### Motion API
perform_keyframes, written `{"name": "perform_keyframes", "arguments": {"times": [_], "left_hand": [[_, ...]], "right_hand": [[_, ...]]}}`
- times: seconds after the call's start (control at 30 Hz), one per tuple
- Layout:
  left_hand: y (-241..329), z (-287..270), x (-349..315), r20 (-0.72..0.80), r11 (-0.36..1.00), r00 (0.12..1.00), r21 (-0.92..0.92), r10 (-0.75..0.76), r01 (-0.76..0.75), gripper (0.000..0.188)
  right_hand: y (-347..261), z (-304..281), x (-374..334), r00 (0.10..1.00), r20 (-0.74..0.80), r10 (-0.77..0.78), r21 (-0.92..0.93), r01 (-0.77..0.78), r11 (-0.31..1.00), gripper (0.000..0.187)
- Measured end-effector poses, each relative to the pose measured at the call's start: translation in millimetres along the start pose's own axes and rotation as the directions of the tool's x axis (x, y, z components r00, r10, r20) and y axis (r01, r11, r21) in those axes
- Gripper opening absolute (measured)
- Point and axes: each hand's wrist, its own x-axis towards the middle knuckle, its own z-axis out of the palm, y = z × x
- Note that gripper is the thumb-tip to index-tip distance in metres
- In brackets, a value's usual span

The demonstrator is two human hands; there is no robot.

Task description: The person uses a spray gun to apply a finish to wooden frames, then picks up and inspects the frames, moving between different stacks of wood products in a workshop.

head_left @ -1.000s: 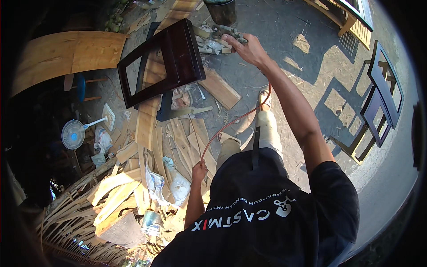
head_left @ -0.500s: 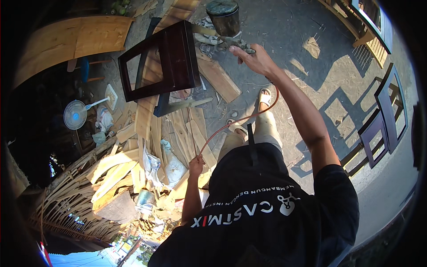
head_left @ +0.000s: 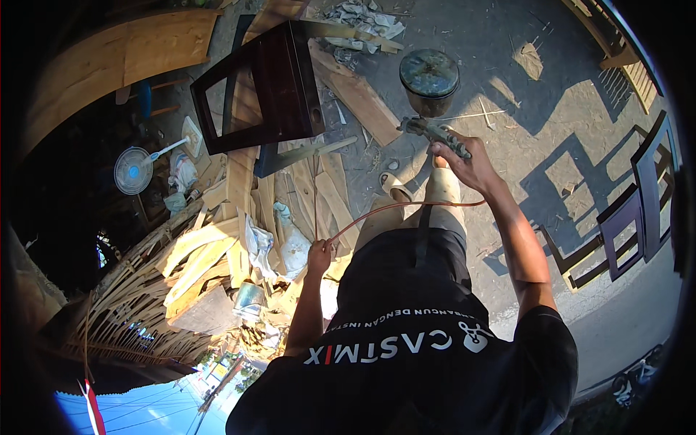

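Your right hand (head_left: pixel 475 167) grips the spray gun (head_left: pixel 438 135), its body slanting forward-left; the dark wooden frame (head_left: pixel 283 94) lies ahead-left, apart from it. Your left hand (head_left: pixel 319 257), farther back, holds the red hose (head_left: pixel 406 204).

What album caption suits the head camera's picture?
A spray gun in the right hand, a reddish hose in the left hand, and a dark frame ahead, with loose boards nearby.

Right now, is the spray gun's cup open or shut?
Shut: a round, stained lid covers the cup on the spray gun.
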Motion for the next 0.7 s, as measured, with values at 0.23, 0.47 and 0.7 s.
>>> {"name": "perform_keyframes", "arguments": {"times": [0.23, 0.47, 0.7], "left_hand": [[35, -21, 17, 0.139, 0.997, 0.990, 0.074, 0.000, -0.011, 0.022], [4, -21, 11, 0.055, 0.922, 0.971, 0.331, -0.233, 0.203, 0.035], [-37, -48, -4, 0.469, -0.116, 0.772, -0.876, -0.429, 0.468, 0.072]], "right_hand": [[40, -17, -20, 0.987, -0.150, 0.062, 0.041, -0.057, 0.998, 0.034], [59, -49, -36, 0.928, -0.365, 0.074, 0.048, -0.060, 0.997, 0.025], [30, -72, -65, 0.900, -0.414, 0.137, 0.080, -0.114, 0.990, 0.035]]}}
